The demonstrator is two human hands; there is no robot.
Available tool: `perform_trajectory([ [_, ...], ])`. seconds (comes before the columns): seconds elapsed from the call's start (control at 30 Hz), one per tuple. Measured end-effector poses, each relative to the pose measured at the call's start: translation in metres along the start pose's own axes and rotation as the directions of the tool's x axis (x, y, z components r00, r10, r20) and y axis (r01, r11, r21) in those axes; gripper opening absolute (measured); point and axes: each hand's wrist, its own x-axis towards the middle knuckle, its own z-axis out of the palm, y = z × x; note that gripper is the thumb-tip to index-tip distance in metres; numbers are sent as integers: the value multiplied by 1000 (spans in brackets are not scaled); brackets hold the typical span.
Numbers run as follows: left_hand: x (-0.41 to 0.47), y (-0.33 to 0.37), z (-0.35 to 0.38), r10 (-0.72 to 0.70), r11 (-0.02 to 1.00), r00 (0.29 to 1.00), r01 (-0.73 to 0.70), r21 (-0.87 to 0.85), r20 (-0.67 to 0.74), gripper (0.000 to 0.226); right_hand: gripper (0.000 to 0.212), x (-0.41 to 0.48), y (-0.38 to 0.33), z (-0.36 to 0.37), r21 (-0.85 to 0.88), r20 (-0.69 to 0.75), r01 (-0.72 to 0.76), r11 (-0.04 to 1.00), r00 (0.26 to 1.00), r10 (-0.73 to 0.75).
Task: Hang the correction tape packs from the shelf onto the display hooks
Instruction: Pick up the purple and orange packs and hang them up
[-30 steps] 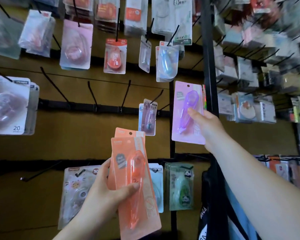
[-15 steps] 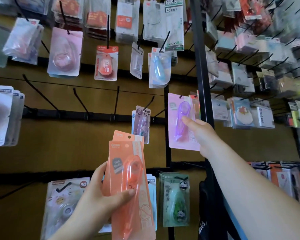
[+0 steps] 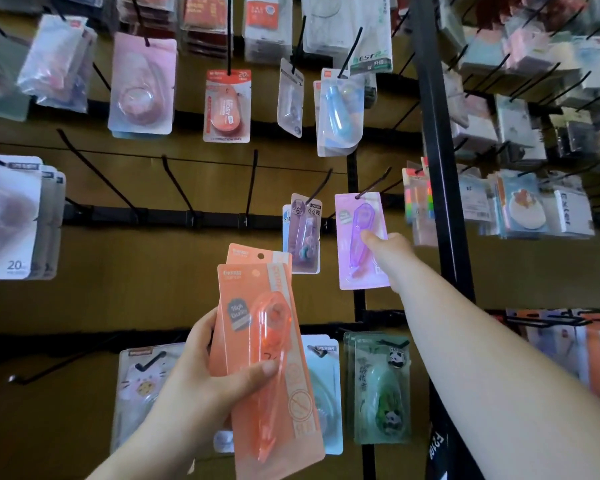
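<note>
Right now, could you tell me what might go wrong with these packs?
The purple pack seems to hang at the tip of its hook, so it might slip off if the right hand lets go. The left hand grips two orange packs, offset; the rear one could slide out.

Bare hooks (image 3: pixel 178 186) stand free left of hung packs (image 3: pixel 303 233).

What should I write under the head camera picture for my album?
Right hand holds a purple correction tape pack at a display hook while the left hand grips orange packs.
</note>
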Motion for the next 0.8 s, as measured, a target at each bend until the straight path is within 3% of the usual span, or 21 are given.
perform_trajectory([
  [0.17,2,-4,-10,-2,1000,1000,2,15,30,96,56,8,14,9,-22,-47,15,1000,999,-16],
  [0.23,2,-5,-11,-2,1000,1000,2,9,22,93,48,6,18,8,-85,-71,33,996,997,-39],
  [0.33,3,-7,-8,5,1000,1000,-5,-25,-4,71,40,-10,24,4,-269,-136,59,961,986,-99],
  [0.4,3,-8,-6,5,998,1000,-6,-56,-11,68,41,-25,29,3,-376,-225,141,916,945,-238],
  [0.47,3,-7,-3,21,998,1000,-21,-65,-1,76,25,-46,30,6,-328,-224,331,885,883,-413],
  [0.5,1,-5,0,23,998,1000,-22,-63,9,83,12,-59,29,9,-231,-173,407,884,877,-449],
  [0.53,1,-5,2,20,998,1000,-20,-66,6,84,12,-75,27,12,-126,-71,444,887,888,-454],
  [0.6,2,-5,4,19,997,1000,-20,-70,-16,81,23,-104,26,21,53,222,404,913,887,-406],
  [0.67,4,-5,5,27,997,999,-30,-75,-36,85,19,-124,27,28,101,455,309,946,831,-320],
  [0.8,-1,-1,0,30,997,997,-35,-73,-66,84,16,-134,27,36,140,521,165,976,826,-215],
])
